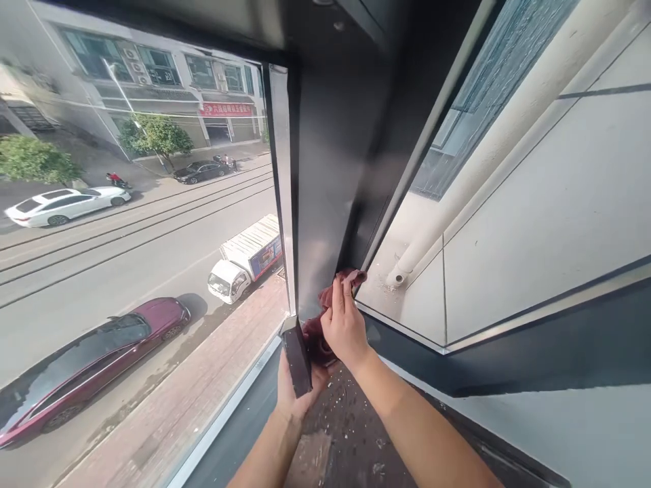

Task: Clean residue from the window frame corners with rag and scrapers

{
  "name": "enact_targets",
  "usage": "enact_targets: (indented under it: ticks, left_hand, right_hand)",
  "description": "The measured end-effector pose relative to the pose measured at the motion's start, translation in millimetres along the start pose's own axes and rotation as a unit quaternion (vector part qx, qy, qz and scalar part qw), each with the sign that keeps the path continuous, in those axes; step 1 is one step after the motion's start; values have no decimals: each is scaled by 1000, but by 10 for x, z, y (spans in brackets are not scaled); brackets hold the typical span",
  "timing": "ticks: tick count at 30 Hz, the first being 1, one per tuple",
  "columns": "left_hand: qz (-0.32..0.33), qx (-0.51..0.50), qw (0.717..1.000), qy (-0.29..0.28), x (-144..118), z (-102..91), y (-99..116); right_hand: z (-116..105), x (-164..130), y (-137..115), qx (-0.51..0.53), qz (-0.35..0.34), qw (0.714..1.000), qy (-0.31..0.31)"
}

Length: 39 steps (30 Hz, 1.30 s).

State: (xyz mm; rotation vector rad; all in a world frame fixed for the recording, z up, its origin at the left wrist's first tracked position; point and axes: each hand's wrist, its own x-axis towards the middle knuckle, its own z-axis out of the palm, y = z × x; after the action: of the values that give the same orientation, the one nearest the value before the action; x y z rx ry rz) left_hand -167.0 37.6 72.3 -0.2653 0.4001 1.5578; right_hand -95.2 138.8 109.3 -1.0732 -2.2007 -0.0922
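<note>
A crumpled dark red cloth (316, 332) lies against the foot of the dark corner post (330, 169) between two window panes. My right hand (346, 329) presses the cloth's upper part to the post, its fingers together and pointing up. Just below and to the left, my left hand (295, 390) is closed around a dark rectangular block (297, 359) with a lighter end. The block stands tilted beside the left window's silver edge, and the lower folds of cloth rest by this hand. Most of the left fingers are hidden behind the block and cloth.
Below my hands is a dark sill (356, 413) speckled with white bits and wet-looking spots. Window glass on the left looks down on a street with a white truck (249, 257) and a maroon car (102, 359). Right of the post, a pale pipe (488, 142) runs outside the other pane.
</note>
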Motion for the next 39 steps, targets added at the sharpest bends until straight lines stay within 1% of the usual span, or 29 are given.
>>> enact_targets:
  ticks: [2,3,5,7,8,11,15,17,19,21,23,24,25,26,27,28,29,30,31,32,33,34,35,36,37,39]
  left_hand:
    - [28,37,998,36,-9,-99,34]
    - [34,56,996,64,-45,-173,35]
    - [29,89,985,143,-138,-329,5]
    - [37,110,972,204,-207,-445,-66]
    - [45,118,967,223,-221,-479,-111]
    - [46,139,957,251,-195,-530,-244]
    - [29,159,946,281,-151,-643,-341]
    - [17,164,941,294,-157,-716,-361]
    - [10,164,939,302,-179,-749,-372]
    - [12,154,944,291,-222,-722,-373]
    - [11,139,952,274,-299,-653,-367]
    - [9,131,955,265,-351,-616,-362]
    - [3,125,957,261,-406,-582,-355]
    - [-6,120,958,262,-460,-555,-347]
    - [-15,116,958,263,-506,-537,-337]
    - [-20,114,958,263,-537,-527,-323]
    - [-22,112,958,263,-549,-523,-304]
    - [-21,110,959,262,-538,-524,-278]
    - [-13,112,960,256,-507,-527,-243]
    - [-1,117,961,249,-461,-531,-200]
    - [11,122,962,243,-408,-536,-151]
    - [24,128,963,238,-358,-541,-102]
    - [39,135,962,235,-320,-549,-58]
    - [52,142,960,235,-303,-558,-27]
    - [62,148,957,240,-313,-571,-14]
    - [54,150,951,264,-415,-607,-51]
  right_hand:
    - [358,-272,33,-10,21,999,-27]
    - [515,-391,62,-7,25,999,-43]
    - [780,-613,135,9,17,996,-82]
    - [976,-826,209,27,11,990,-136]
    - [1052,-927,240,34,19,985,-168]
    - [1206,-1187,307,39,60,965,-252]
    - [1276,-1394,365,45,65,939,-334]
    - [1255,-1409,397,70,68,924,-370]
    - [1183,-1359,431,117,87,910,-388]
    - [1050,-1275,461,182,131,902,-369]
    - [863,-1211,475,274,217,887,-303]
    - [761,-1201,473,331,272,866,-257]
    - [664,-1209,462,395,330,832,-206]
    - [581,-1231,444,462,385,783,-162]
    - [523,-1261,418,524,435,720,-131]
    - [497,-1291,385,574,481,652,-114]
    - [504,-1310,347,608,521,589,-111]
    - [544,-1310,306,620,553,545,-116]
    - [613,-1286,264,607,570,537,-134]
    - [701,-1238,223,575,572,563,-159]
    - [798,-1170,184,532,560,608,-183]
    - [892,-1092,149,488,534,658,-209]
    - [975,-1016,121,447,505,701,-232]
    - [1036,-955,100,417,480,730,-252]
    - [1070,-918,88,400,462,745,-268]
    - [1049,-940,88,388,431,756,-302]
